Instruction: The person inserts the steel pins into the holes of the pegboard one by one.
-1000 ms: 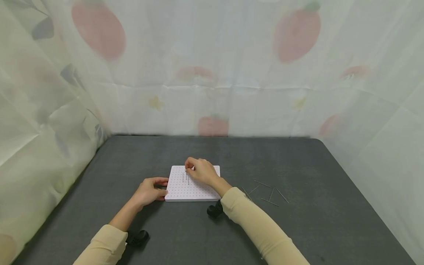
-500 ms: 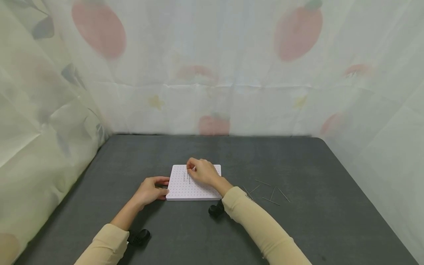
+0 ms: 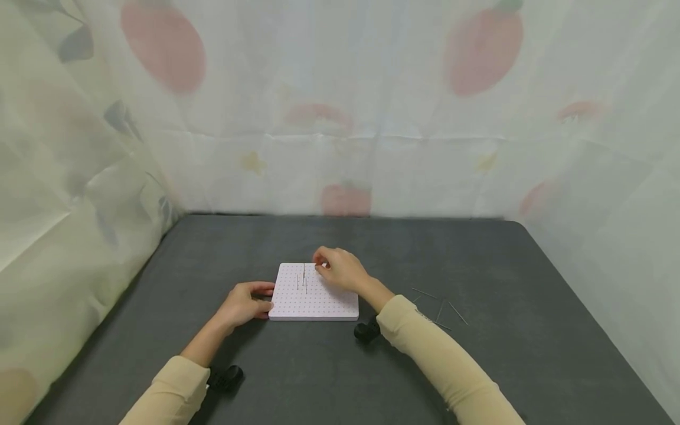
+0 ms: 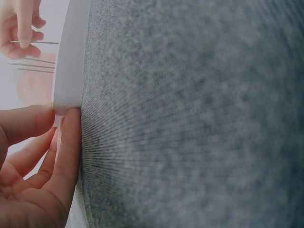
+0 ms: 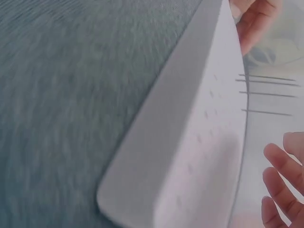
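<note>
A white pegboard (image 3: 329,304) dotted with small holes lies flat on the table. Several thin metal pins (image 5: 268,94) stand upright in it, towards its far left part. My left hand (image 3: 241,306) holds the board's left side; in the left wrist view the thumb (image 4: 28,122) and a finger grip its edge at a corner. Above the board's far part is my right hand (image 3: 342,270), just right of the standing pins. The right wrist view shows its fingers (image 5: 280,190) loosely bent, apart from the pins, with nothing seen between them.
Several loose pins (image 3: 458,313) lie scattered on the dark table (image 3: 531,354) to the right of the board, partly behind the right forearm. A black wrist camera (image 3: 225,378) hangs at the left wrist, another (image 3: 366,332) at the right. Printed curtains (image 3: 425,165) surround the table.
My right hand has let go of a pin, which stays upright in the board, and has moved to the right. The left hand keeps its hold on the board.
</note>
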The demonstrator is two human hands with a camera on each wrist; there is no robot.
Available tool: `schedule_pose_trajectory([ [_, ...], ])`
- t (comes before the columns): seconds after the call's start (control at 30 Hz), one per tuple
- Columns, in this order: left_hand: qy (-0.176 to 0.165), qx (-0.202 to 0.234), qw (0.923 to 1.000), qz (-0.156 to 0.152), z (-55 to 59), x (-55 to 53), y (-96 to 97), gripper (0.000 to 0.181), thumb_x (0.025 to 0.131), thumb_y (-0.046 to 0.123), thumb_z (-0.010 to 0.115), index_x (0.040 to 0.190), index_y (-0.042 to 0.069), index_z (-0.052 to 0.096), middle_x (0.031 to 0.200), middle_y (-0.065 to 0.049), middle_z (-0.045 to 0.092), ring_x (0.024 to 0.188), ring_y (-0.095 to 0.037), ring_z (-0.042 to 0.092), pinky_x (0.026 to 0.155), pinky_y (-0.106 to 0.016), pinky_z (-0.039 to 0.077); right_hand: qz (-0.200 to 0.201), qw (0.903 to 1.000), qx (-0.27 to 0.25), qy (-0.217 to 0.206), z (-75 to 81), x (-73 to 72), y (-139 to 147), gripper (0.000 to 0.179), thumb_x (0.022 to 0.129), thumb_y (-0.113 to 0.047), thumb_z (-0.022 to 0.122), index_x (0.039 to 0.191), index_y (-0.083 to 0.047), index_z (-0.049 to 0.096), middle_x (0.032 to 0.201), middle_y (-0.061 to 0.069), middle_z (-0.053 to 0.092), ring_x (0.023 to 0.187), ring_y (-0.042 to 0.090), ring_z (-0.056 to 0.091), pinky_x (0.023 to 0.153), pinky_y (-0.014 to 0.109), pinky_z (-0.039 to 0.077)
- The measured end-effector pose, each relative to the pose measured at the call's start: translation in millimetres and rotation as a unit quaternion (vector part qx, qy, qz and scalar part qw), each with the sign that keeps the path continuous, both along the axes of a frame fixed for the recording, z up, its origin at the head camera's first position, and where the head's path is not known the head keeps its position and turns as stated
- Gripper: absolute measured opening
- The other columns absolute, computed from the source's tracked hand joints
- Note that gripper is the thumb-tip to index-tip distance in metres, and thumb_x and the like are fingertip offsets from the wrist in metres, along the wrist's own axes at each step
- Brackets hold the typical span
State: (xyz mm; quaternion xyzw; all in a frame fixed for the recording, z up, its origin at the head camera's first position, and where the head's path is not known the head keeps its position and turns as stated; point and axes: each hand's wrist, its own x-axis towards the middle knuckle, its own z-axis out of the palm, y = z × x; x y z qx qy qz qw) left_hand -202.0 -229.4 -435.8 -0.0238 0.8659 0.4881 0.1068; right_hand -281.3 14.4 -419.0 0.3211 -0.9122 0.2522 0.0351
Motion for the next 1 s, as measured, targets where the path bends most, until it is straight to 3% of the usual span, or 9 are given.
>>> schedule_pose_trajectory([
  [0.53,0.005,-0.002,1.0,-0.002,-0.5,0.7,-2.0,0.052,0.084,-0.002,0.069,0.133,-0.009,0.055,0.126,-0.028,0.062,0.087,-0.016,0.069,0.072,-0.035,0.063,0.022,0.9986,-0.002,0.048,22.0,8.7,52.8,0.015,0.094,-0.015,0.066,0.109,-0.01,0.068,0.104,0.003,0.072,0.093,0.017,0.067,0.081,0.033,0.057],
  [0.77,0.0,-0.006,1.0,0.004,-1.2,-0.5,-1.9,0.05,0.085,-0.001,0.069,0.133,-0.007,0.056,0.127,-0.028,0.062,0.085,-0.016,0.069,0.071,-0.034,0.063,0.024,0.9979,-0.038,0.046,30.7,10.8,82.7,0.015,0.094,-0.013,0.065,0.108,-0.008,0.066,0.103,0.005,0.071,0.093,0.019,0.067,0.082,0.037,0.057],
  [1.0,-0.002,-0.008,0.9999,0.006,-1.9,-0.5,-0.4,0.05,0.085,-0.002,0.068,0.133,-0.007,0.056,0.127,-0.027,0.062,0.085,-0.016,0.069,0.072,-0.034,0.063,-0.002,0.9962,-0.081,0.032,35.3,15.8,119.5,0.012,0.094,-0.011,0.064,0.106,-0.009,0.066,0.1,0.005,0.071,0.089,0.017,0.066,0.076,0.037,0.057],
])
